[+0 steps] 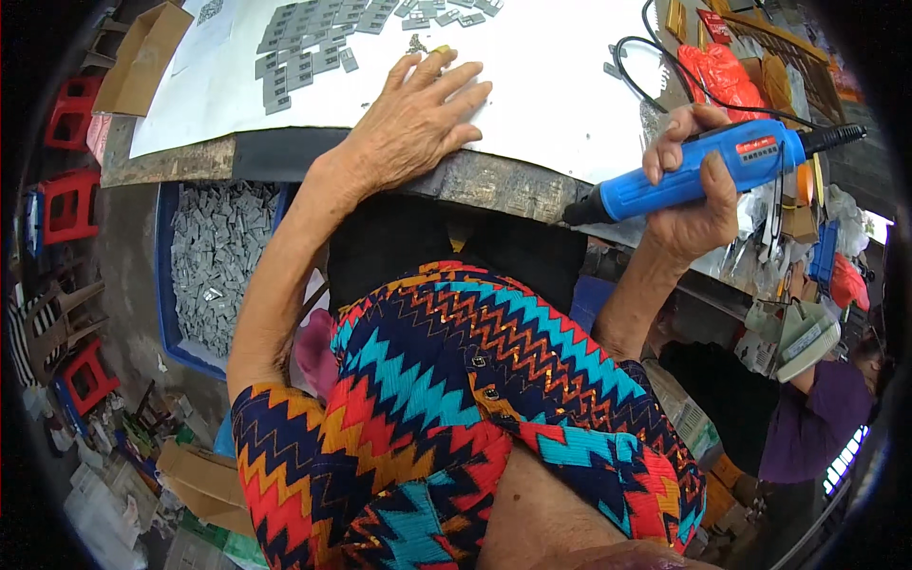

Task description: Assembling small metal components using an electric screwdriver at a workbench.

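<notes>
left hand (418,119): flat on the white sheet (532,95), fingers spread, palm down. Grips nothing. A small yellowish bit sits at its fingertips, too small to identify.
right hand (698,195): wrapped tight around the blue electric screwdriver (703,171), tip aimed down-left at the edge of the surface (494,185), off the sheet, touching no part.
done: looks like a batch of grey parts (313,43) is laid out in rows at the far side of the sheet, well apart from the tool.
left: blue crate (171,285) on the floor, under the surface on the left, is full of loose grey pieces (218,256); I judge most of the stock unprocessed.
status: between pieces, nothing under the tool tip.
cable (655,81): black, loops across the sheet's right end to the tool.
</notes>
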`<state>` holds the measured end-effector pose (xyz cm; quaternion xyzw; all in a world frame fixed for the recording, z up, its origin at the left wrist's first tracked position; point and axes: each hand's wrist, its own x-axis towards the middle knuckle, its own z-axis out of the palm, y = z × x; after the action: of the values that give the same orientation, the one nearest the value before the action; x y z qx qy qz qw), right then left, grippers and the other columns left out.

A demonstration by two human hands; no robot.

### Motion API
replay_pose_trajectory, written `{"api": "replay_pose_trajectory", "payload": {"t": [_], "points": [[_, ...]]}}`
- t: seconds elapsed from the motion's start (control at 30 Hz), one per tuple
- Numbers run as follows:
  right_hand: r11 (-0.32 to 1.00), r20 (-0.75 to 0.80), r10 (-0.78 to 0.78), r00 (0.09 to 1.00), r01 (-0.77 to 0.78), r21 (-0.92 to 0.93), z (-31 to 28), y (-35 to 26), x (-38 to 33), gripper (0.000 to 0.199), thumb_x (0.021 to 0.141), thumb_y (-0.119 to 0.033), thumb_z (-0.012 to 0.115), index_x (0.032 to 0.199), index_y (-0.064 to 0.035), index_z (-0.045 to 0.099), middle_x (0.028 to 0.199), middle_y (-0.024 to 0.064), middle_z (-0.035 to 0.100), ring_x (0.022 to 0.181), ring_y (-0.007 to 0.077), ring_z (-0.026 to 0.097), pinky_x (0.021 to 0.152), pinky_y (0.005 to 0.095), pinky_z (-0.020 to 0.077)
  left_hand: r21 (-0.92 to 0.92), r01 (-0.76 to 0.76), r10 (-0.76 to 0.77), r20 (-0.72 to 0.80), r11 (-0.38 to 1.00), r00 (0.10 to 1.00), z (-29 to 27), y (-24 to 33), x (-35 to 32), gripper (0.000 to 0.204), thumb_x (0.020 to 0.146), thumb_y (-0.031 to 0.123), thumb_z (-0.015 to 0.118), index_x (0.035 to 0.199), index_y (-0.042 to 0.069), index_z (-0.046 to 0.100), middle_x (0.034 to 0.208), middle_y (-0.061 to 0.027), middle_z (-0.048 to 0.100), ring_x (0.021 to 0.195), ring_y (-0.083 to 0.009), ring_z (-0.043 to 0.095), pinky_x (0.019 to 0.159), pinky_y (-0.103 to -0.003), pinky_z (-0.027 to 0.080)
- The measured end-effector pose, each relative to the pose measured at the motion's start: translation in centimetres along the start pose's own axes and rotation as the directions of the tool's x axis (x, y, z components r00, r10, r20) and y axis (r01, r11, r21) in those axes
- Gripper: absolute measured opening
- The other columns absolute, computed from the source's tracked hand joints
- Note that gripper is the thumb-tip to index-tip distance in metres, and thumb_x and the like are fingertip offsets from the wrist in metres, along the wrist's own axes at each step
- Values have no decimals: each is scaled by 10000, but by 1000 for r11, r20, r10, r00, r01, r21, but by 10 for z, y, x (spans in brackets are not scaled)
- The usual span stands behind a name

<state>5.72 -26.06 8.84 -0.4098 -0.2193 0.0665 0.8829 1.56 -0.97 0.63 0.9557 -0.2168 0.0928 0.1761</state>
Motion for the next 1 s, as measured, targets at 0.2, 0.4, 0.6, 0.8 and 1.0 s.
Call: {"api": "replay_pose_trajectory", "payload": {"t": [0.2, 0.4, 0.6, 0.8, 1.0], "points": [[999, 28, -29, 999, 30, -42, 14, 1, 12, 428, 757, -45, 501, 1154, 99, 432, 912, 232, 526, 708, 197, 538, 566, 324, 464, 39, -73, 70, 69, 997, 995, -9, -1, -17, 426, 899, 424, 397, 1244, 187, 480, 1362, -54, 375, 1301, -263, 247, 1094, -426, 160], [936, -30, -209, 978, 191, -295, 35, 32, 38, 297, 735, 19, 555, 1020, 93, 520, 799, 209, 586, 618, 185, 578, 483, 308, 483, -217, 37, -83, -207, 975, 975, -20, -9, -28, 250, 737, 154, 669, 953, 60, 585, 1107, -104, 511, 1089, -276, 421, 906, -404, 343], [842, 28, -294, 955, 273, -464, 30, 54, 55, 297, 730, 8, 546, 1016, 87, 528, 802, 187, 598, 603, 187, 589, 505, 322, 495, -196, 97, -139, -213, 976, 967, -11, -10, -2, 270, 679, 200, 713, 822, 71, 524, 935, -80, 488, 986, -254, 432, 826, -391, 328], [813, -27, -302, 953, 242, -529, 47, 61, 51, 306, 702, 13, 603, 985, 88, 511, 746, 162, 602, 542, 157, 574, 470, 268, 479, -165, 104, -130, -155, 981, 979, 0, -17, 0, 241, 699, 196, 694, 833, 83, 529, 926, -71, 479, 956, -246, 431, 819, -388, 326], [806, -84, -273, 958, 180, -564, 52, 61, 44, 329, 703, 26, 577, 1018, 88, 504, 776, 158, 599, 563, 153, 573, 473, 276, 486, -207, 172, -207, -164, 963, 964, 2, -17, -4, 192, 714, 144, 672, 822, 74, 530, 913, -65, 480, 951, -241, 434, 801, -385, 323]]}}
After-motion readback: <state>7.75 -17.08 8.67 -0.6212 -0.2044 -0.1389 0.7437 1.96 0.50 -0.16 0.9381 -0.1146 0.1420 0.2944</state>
